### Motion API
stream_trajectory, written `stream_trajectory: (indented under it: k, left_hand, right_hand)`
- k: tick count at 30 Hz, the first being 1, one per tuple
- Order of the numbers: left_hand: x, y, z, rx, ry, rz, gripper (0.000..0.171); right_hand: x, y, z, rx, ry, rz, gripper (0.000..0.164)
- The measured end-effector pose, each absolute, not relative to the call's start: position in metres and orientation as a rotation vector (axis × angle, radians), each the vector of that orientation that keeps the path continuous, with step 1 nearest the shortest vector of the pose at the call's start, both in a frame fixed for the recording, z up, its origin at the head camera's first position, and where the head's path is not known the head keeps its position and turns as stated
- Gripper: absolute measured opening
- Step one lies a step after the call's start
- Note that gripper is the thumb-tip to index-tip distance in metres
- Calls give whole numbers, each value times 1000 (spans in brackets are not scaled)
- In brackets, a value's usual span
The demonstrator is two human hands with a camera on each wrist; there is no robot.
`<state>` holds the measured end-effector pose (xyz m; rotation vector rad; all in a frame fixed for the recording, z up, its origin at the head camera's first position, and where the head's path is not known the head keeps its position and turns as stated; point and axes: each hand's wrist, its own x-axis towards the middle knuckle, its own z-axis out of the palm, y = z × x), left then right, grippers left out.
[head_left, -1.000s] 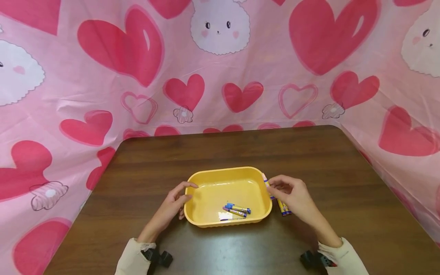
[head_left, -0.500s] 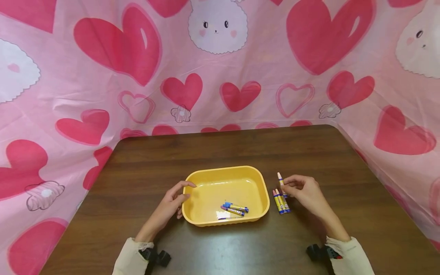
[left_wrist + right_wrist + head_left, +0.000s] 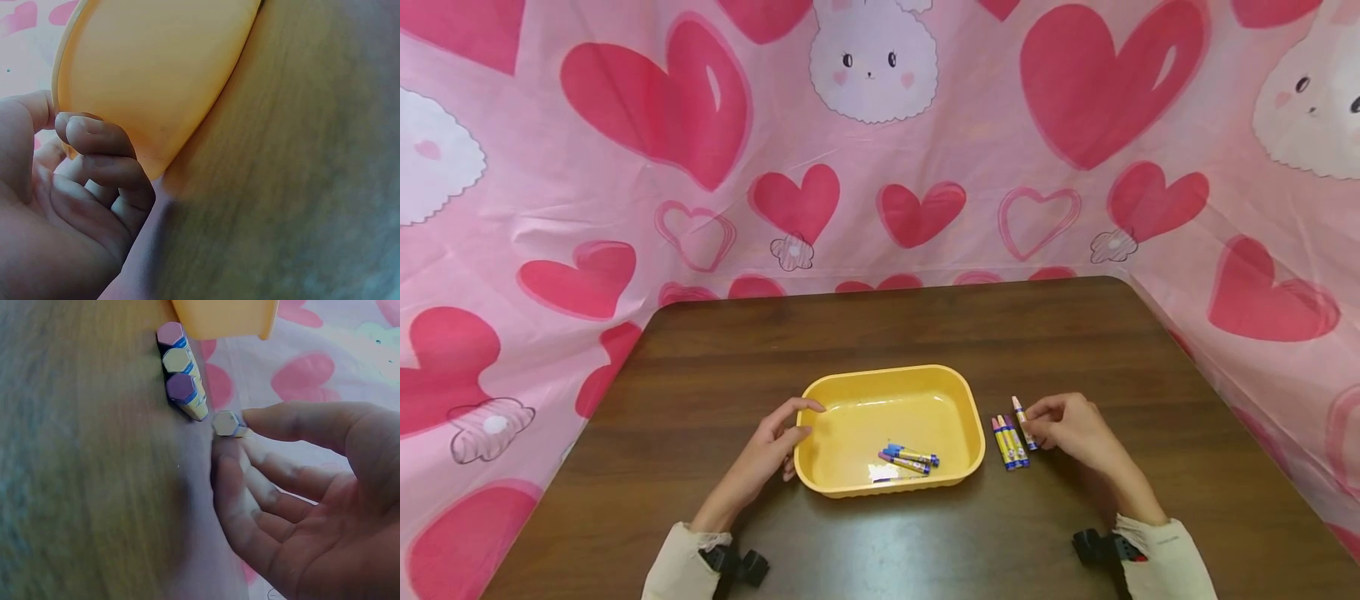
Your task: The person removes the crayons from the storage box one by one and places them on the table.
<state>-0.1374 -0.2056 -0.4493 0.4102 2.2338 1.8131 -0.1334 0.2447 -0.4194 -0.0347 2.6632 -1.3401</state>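
Note:
My left hand (image 3: 772, 443) grips the left rim of a yellow plastic basin (image 3: 857, 417), thumb and fingers on either side of the wall in the left wrist view. With thumb and fingertips, my right hand (image 3: 1078, 429) pinches a pale-tipped crayon (image 3: 1018, 407) low over the table, its flat end (image 3: 225, 423) showing in the right wrist view. Just left of it lie three crayons side by side: a pink one (image 3: 1002, 442), a cream one (image 3: 1008, 442) and a purple one (image 3: 1017, 440). Inside the basin are a blue crayon (image 3: 913, 455) and a mauve one (image 3: 905, 463).
A dark wooden table (image 3: 880, 333) carries everything. Behind and beside it hangs a pink curtain (image 3: 850, 208) with hearts and rabbit faces. Each wrist wears a black camera, and the basin's near wall partly hides another crayon (image 3: 898, 479).
My right hand has moved away from the basin's right rim, carrying the pale crayon rightward and lowering it beside the row of three. My left hand keeps its grip on the rim.

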Motion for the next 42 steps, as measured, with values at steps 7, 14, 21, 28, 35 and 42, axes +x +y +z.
stream_trajectory:
  k: [7, 14, 21, 28, 35, 42]
  left_hand:
    - [-138, -205, -449, 413, 2241, 1803, 28]
    - [-138, -206, -449, 402, 2246, 1806, 28]
    - [-138, -206, -450, 407, 2245, 1812, 28]
    - [-138, -206, -450, 419, 2239, 1817, 30]
    - [-137, -206, -450, 402, 2240, 1809, 29]
    - [-137, -205, -449, 403, 2232, 1816, 30]
  right_hand:
    - [-133, 246, -423, -6, 2585, -1317, 18]
    - [-133, 244, -424, -1, 2609, -1302, 17]
    - [-132, 243, -423, 2, 2578, -1292, 16]
    - [-131, 243, -424, -6, 2577, -1285, 13]
    - [-131, 243, -426, -18, 2592, -1296, 12]
    - [-130, 243, -425, -2, 2589, -1314, 15]
